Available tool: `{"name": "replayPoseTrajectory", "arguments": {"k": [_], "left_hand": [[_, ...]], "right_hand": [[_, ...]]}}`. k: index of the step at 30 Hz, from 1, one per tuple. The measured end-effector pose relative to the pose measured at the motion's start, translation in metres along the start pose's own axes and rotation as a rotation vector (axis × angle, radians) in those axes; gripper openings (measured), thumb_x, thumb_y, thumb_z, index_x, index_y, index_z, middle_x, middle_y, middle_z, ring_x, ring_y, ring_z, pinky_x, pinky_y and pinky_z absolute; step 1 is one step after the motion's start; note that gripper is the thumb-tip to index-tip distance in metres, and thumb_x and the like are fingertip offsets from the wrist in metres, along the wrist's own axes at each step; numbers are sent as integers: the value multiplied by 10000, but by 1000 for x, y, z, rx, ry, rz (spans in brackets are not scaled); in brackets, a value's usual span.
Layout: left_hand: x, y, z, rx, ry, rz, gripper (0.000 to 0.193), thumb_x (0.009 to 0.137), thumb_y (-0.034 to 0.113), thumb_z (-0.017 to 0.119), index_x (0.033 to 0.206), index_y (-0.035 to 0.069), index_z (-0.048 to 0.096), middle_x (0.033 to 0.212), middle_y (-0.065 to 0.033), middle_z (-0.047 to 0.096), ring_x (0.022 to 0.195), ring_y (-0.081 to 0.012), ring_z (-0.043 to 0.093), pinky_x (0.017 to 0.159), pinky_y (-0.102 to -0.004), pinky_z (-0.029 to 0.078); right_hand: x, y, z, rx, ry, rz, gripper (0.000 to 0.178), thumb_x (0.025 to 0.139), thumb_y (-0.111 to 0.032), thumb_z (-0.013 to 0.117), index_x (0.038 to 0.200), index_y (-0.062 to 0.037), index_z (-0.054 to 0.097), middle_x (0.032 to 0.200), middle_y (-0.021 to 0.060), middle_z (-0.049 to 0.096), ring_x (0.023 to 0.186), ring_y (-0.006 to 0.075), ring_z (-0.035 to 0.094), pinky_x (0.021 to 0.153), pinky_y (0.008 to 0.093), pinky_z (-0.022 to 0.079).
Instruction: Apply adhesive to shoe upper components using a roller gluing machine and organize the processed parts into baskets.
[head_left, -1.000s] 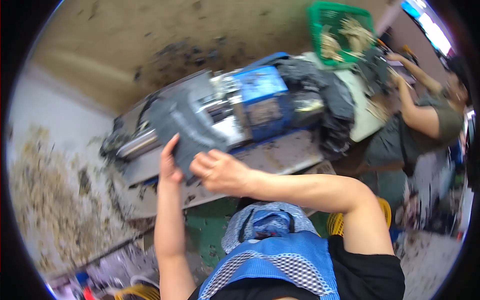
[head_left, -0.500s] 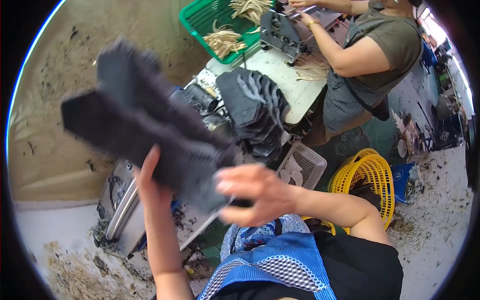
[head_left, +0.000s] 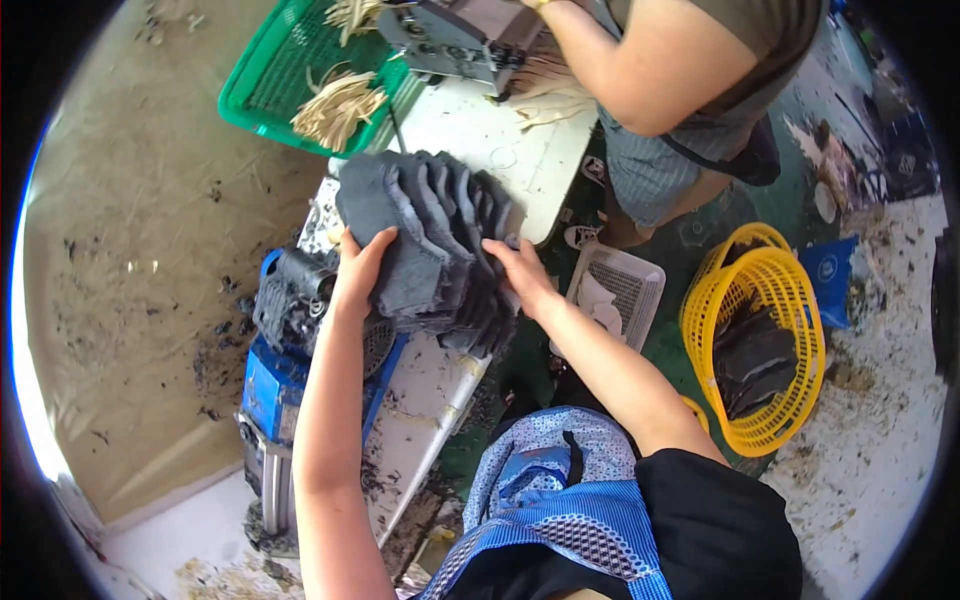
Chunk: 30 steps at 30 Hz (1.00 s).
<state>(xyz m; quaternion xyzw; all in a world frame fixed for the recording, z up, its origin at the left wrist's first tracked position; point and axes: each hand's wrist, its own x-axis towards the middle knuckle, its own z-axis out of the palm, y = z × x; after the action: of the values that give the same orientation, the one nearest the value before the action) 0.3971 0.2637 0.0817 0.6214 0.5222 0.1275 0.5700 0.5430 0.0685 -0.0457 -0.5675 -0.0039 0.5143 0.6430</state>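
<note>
A thick stack of dark grey, fabric-like cut pieces (head_left: 425,245) lies fanned out in overlapping layers on the white table, their edges wavy. My left hand (head_left: 360,268) grips the stack's left edge, with the thumb over the top piece and the other fingers partly hidden. At the right side of the stack, my right hand (head_left: 520,275) is closed on the layered edges. Its fingertips are partly hidden by the pieces.
A blue machine with a motor (head_left: 275,385) stands left of my left forearm. Beyond the stack are a green basket (head_left: 245,105) of beige strips and a grey machine (head_left: 450,45), beside a co-worker (head_left: 660,70). Rightward are a pale basket (head_left: 640,290) and yellow baskets (head_left: 765,430).
The dark grey pieces that my left hand held raised at the left are now down at the stack. Both hands have come to its two sides, and the view has shifted.
</note>
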Motion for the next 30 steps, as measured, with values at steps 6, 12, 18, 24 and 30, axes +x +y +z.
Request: {"name": "replayPoseTrajectory", "arguments": {"k": [6,12,18,24,30], "left_hand": [[-3,1,2,-48,-116,-104,569,946,339,695,1414,93,486,1304,-134,616,1111,-237,640,953,-369,529],[-11,-39,-39,-219,-161,-141,556,986,457,623,1386,72,613,1299,-60,655,1190,-223,618,1065,-355,463],[-181,-33,33,-109,-215,93,727,1001,309,622,1606,82,288,1510,-109,469,1359,-252,471,1167,-395,344],[-244,-72,176,-85,-803,107,842,953,133,708,1619,51,199,1571,-139,387,1419,-259,398,1206,-404,278],[-256,-24,414,-92,-1274,125,848,924,264,761,1584,49,273,1499,-138,470,1373,-231,448,1158,-392,357]], "right_hand": [[0,-20,16,129,-435,186,728,831,-576,777,1246,18,709,1200,110,733,1124,224,671,1025,342,492],[-22,6,27,383,-387,126,938,793,-296,816,1575,-39,367,1441,143,583,1264,262,589,1089,394,466],[-167,18,-65,394,-191,-111,908,752,-158,813,1549,-45,393,1428,113,572,1302,238,522,1140,361,394],[-333,55,-212,505,310,-103,775,778,-129,814,1479,-14,504,1338,112,643,1210,230,608,1096,372,452],[-393,37,-371,457,566,-396,666,967,-346,702,1502,-16,484,1405,110,631,1245,231,630,1108,394,473]]}}
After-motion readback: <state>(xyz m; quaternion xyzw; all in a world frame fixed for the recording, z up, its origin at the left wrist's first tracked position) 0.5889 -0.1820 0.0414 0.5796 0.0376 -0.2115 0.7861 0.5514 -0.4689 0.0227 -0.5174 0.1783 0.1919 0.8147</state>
